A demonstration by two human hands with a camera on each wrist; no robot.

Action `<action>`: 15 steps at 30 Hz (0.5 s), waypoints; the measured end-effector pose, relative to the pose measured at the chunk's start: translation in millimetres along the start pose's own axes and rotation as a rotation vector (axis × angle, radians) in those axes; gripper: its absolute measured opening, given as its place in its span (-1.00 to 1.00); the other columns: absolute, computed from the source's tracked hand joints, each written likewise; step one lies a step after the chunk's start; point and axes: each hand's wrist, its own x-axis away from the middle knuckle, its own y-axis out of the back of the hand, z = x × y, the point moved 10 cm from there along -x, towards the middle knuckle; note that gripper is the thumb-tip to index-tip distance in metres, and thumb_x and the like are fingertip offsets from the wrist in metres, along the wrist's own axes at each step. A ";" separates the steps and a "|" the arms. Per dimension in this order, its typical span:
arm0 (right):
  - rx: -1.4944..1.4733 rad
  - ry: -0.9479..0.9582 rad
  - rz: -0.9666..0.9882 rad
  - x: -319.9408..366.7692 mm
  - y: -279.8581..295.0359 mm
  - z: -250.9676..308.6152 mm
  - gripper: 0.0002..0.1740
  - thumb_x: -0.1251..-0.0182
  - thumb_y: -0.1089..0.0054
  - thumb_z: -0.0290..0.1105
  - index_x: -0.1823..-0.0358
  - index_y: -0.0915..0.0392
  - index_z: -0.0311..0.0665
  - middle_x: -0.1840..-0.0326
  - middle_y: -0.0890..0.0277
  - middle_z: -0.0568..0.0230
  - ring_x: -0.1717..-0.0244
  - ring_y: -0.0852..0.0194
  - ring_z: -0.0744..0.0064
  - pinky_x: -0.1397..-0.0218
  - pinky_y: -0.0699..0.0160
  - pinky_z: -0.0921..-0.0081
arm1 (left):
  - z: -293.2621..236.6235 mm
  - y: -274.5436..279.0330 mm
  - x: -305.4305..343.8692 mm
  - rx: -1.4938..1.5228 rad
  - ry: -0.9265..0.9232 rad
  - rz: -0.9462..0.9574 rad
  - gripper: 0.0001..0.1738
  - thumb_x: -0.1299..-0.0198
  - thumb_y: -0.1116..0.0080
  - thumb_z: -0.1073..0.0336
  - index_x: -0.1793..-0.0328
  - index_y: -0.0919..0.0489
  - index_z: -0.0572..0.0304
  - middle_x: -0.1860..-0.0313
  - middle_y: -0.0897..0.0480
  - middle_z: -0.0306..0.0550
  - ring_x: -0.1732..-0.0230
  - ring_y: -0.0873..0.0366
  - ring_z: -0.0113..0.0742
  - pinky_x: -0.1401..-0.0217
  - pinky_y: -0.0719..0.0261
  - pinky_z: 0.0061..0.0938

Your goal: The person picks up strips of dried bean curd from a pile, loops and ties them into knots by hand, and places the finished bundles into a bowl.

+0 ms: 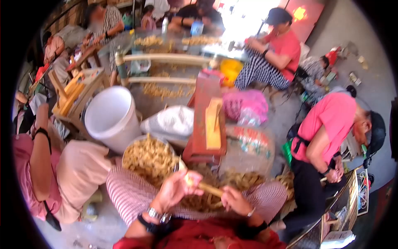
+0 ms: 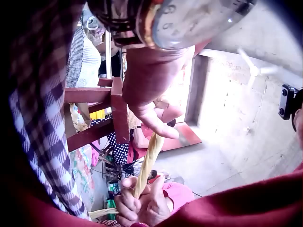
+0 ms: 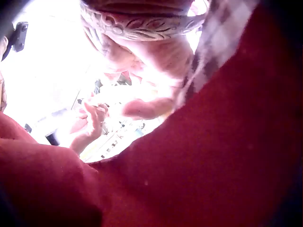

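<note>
A pale yellow twisted strip (image 1: 211, 190) runs between my two hands over the lap. My left hand (image 1: 176, 189) pinches one end with thumb and fingers; in the left wrist view the strip (image 2: 149, 163) leads down from those fingertips. Around its other end curl the fingers of my right hand (image 1: 236, 201), seen also as the right hand (image 2: 142, 203) in the left wrist view. Glare washes out much of the right wrist view, where the right hand (image 3: 156, 61) shows beneath a patterned bracelet. By the left knee stands a basin (image 1: 145, 159) heaped with pale yellow curled strips.
Ahead is a red-brown wooden bench (image 1: 205, 89) with a yellow wooden piece (image 1: 214, 124) on it. Left of it stand a white bucket (image 1: 110, 114) and a white sack (image 1: 174, 120). A pink bag (image 1: 246, 103) lies to its right. Seated people flank me on both sides.
</note>
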 end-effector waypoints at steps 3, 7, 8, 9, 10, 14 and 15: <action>-0.174 -0.064 0.087 24.6 -60.3 -19.4 -0.66 -0.48 0.14 -0.21 -0.04 -0.36 -0.34 0.32 -0.45 0.29 0.28 -0.51 0.52 0.49 -0.57 0.62 | 24.9 22.0 44.1 -0.049 0.075 -0.145 -0.42 -0.36 0.18 -0.07 0.07 -0.54 0.41 0.34 -0.55 -0.11 0.49 -0.44 -0.37 0.12 -0.61 -0.21; -0.192 -0.036 0.093 5.0 -57.4 -6.0 -0.66 -0.48 0.11 -0.22 -0.01 -0.40 -0.37 0.34 -0.44 0.28 0.32 -0.51 0.54 0.54 -0.54 0.70 | 30.4 18.4 21.2 -0.076 0.061 -0.043 -0.34 -0.38 0.25 -0.16 0.08 -0.53 0.40 0.30 -0.56 -0.08 0.48 -0.41 -0.39 0.15 -0.56 -0.29; -0.202 -0.024 0.059 3.5 -56.8 -8.3 -0.67 -0.47 0.08 -0.23 0.01 -0.42 -0.37 0.35 -0.45 0.29 0.34 -0.51 0.56 0.55 -0.54 0.70 | 29.0 21.2 22.1 -0.094 0.050 -0.060 -0.32 -0.38 0.27 -0.19 0.06 -0.52 0.40 0.28 -0.56 -0.07 0.47 -0.42 -0.39 0.15 -0.56 -0.30; -0.207 -0.007 0.022 2.0 -54.1 -9.2 -0.68 -0.46 0.06 -0.23 0.02 -0.45 -0.37 0.37 -0.47 0.31 0.37 -0.52 0.59 0.55 -0.54 0.71 | 27.0 21.0 22.1 -0.113 0.036 -0.069 -0.30 -0.38 0.29 -0.21 0.05 -0.51 0.40 0.27 -0.56 -0.06 0.46 -0.43 -0.40 0.14 -0.56 -0.32; -0.205 -0.001 -0.008 0.9 -51.7 -10.9 -0.68 -0.44 0.02 -0.24 0.03 -0.46 -0.38 0.36 -0.49 0.29 0.42 -0.50 0.62 0.57 -0.52 0.72 | 21.7 19.2 24.0 -0.187 0.000 -0.118 -0.32 -0.37 0.25 -0.20 0.02 -0.50 0.40 0.31 -0.56 -0.07 0.46 -0.45 -0.45 0.22 -0.58 -0.43; -0.137 0.012 -0.060 -1.3 -45.6 -17.6 -0.75 -0.42 0.00 -0.35 0.05 -0.44 -0.42 0.30 -0.52 0.24 0.32 -0.55 0.57 0.57 -0.54 0.73 | 33.7 44.1 29.2 -0.497 0.088 -0.299 -0.53 -0.35 0.00 0.02 0.05 -0.52 0.40 0.49 -0.54 -0.17 0.60 -0.38 -0.57 0.54 -0.47 -0.66; -0.134 0.022 -0.062 -2.5 -45.5 -18.0 -0.74 -0.42 -0.01 -0.35 0.04 -0.43 -0.42 0.30 -0.52 0.25 0.32 -0.55 0.57 0.57 -0.54 0.73 | 34.6 45.4 29.0 -0.497 0.097 -0.309 -0.55 -0.35 -0.01 0.04 0.09 -0.54 0.39 0.53 -0.52 -0.19 0.64 -0.36 -0.58 0.59 -0.43 -0.67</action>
